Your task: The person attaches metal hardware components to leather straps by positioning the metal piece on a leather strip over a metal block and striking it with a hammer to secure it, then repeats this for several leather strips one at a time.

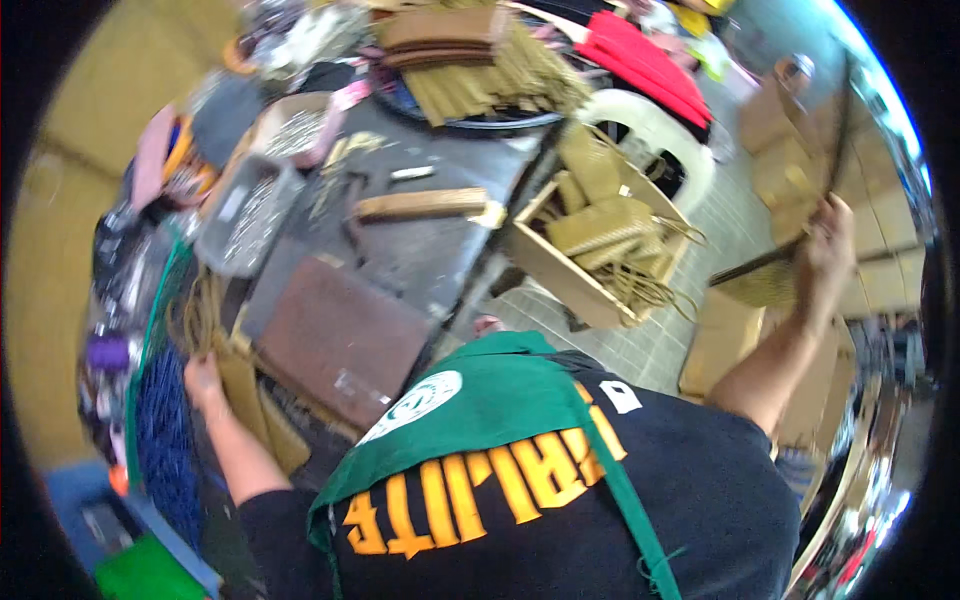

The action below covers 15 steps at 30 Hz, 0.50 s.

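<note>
My left hand (204, 382) is at the left edge of the workbench, its fingers closed on a looped tan cord (196, 312). Beside that hand hang olive-tan woven pieces (245, 395), partly over the bench edge. Out to the right, my right hand (828, 258) is raised with its fingers wrapped round a long dark strap (843, 125). An olive-tan woven piece with a dark edge (762, 284) hangs next to this hand; motion blur hides how it joins the strap. A brown flat board (345, 330) lies on the bench between my arms.
On the dark workbench (440, 255) lie a hammer (420, 205) and tubs of small metal parts (245, 225). A wooden crate (570, 275) of woven pieces stands right of it, near a white plastic stool (690, 165). Blue cords (168, 440) hang at left; cardboard boxes (775, 150) stand right.
</note>
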Tool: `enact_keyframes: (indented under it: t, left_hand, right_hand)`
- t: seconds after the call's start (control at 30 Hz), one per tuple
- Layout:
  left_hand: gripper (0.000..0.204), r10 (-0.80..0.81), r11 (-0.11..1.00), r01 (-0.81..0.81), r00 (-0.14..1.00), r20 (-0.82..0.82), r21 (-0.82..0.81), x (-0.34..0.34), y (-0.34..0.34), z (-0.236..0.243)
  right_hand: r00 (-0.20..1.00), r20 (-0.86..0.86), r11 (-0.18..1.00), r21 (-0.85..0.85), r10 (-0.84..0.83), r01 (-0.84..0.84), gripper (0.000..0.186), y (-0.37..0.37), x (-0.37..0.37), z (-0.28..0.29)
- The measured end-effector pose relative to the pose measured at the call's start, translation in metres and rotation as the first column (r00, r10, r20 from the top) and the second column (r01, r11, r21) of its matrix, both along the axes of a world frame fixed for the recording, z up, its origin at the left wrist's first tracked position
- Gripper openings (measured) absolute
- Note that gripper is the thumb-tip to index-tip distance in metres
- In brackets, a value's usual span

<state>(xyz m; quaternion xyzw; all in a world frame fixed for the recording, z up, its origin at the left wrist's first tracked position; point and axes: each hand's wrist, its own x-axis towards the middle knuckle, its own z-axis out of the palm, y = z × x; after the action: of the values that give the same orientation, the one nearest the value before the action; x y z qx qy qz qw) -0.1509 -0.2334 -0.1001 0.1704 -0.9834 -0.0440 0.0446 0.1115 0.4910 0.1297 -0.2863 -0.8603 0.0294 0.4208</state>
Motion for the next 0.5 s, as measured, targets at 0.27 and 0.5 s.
enact_keyframes:
  t: [0.27,0.5]
  left_hand:
    - [0.031,0.027,0.952,0.024,0.986,-0.162,0.305,0.004,-0.012,-0.005]
    - [0.021,0.121,0.874,0.204,0.788,-0.603,0.442,0.058,0.069,0.038]
  right_hand:
    - [0.799,0.602,0.977,-0.18,0.015,0.117,0.034,0.086,-0.097,-0.158]
    - [0.79,0.062,0.791,-0.111,0.61,-0.602,0.035,-0.018,-0.21,-0.123]
